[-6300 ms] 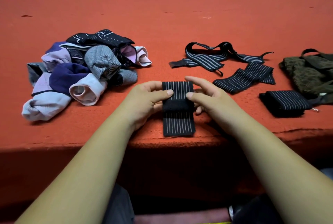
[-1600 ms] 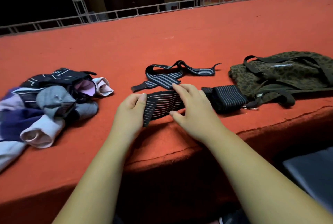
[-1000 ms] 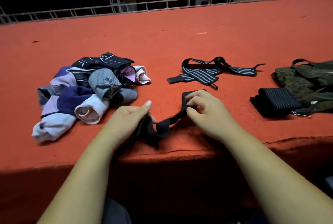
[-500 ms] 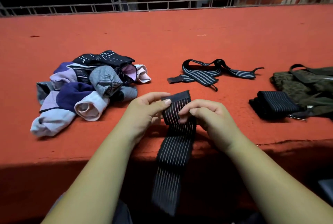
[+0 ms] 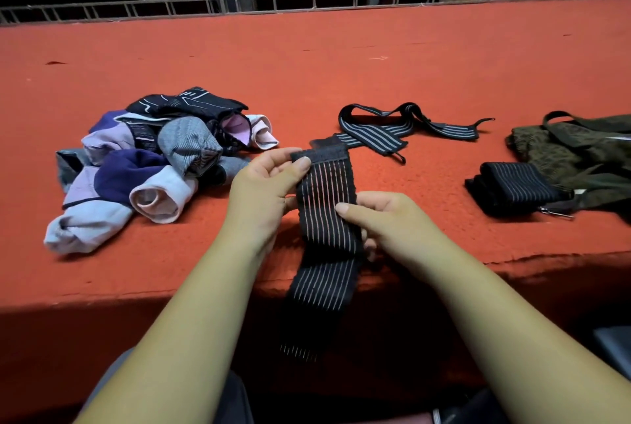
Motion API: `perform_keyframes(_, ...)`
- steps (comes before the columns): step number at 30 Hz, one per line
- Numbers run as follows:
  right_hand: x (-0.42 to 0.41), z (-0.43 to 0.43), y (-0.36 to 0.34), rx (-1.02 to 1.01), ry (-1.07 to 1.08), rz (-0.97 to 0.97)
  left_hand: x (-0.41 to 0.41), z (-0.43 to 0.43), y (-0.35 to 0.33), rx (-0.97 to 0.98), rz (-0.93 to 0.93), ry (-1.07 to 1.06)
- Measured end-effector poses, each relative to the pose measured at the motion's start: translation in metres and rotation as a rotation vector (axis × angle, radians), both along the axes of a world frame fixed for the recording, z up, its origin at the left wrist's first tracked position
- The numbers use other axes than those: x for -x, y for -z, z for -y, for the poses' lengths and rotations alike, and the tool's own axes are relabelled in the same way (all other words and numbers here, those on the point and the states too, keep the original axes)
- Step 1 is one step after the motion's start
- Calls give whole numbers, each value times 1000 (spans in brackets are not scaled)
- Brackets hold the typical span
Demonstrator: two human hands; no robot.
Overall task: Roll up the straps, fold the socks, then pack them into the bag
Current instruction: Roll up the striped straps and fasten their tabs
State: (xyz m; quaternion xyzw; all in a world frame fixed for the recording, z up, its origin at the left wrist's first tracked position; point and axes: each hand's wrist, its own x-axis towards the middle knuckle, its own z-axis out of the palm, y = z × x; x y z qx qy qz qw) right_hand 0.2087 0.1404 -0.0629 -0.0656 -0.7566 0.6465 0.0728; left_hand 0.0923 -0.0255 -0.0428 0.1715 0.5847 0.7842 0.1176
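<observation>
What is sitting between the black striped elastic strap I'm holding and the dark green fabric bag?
Only a rolled-up black striped strap lying on the red carpet just left of the dark green bag; nothing else visible blocks the held strap.

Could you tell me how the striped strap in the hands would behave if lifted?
Probably floppy: the strap hangs limp over the table edge. Likely light: the left hand holds its top end with a thumb pinch.

The red surface (image 5: 375,75) is lit evenly from above, moderately bright. The background behind the railing (image 5: 273,1) is left near black; the ledge front (image 5: 102,338) is lost in shadow. Soft shadows are cast under the socks (image 5: 153,164) and left hand (image 5: 263,191). Stripes on the strap (image 5: 327,218) are resolved sharply; frame edges are bowed by the wide lens.
</observation>
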Motion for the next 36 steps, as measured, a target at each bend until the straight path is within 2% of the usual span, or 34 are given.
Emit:
perform_keyframes(2,-1,3,-5,176,-72,-3,3,1,-1,-17,-2,-8)
perform_keyframes(4,-2,4,-6,237,-103,-5,6,2,3,15,-17,-19)
perform_keyframes(10,8,-3,5,138,-24,67,9,5,14,131,-94,-104)
perform_keyframes(13,12,-3,7,166,-14,86,10,8,15,151,-152,-32)
perform_keyframes(18,15,-9,9,284,22,120,7,21,19,329,-350,38)
perform_keyframes(28,10,-9,4,299,-14,112,0,28,33,438,-401,95)
perform_keyframes(36,10,-11,6,355,21,93,-2,23,35,415,-382,133)
